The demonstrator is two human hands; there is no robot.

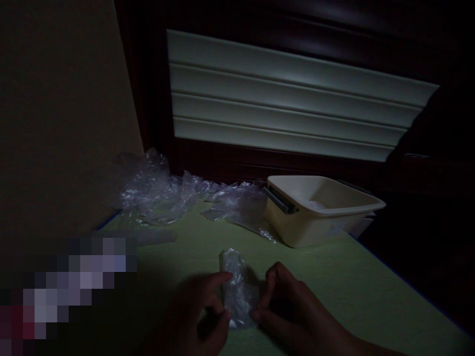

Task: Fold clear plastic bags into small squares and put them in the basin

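A small clear plastic bag, crinkled and shiny, is between my two hands near the front of the green tabletop. My left hand is at its left edge, the index finger stretched along the plastic and the thumb and a curled finger closed on the lower corner. At the right edge, my right hand has its thumb and bent fingers pinching the lower side of the bag. Something whitish shows at the bag's bottom, too dim to make out.
A heap of clear plastic bags lies along the back of the green table. To the right stands a cream plastic bin with dark handles and something pale inside. Behind is a dark frame with pale slats. The lower left is pixelated.
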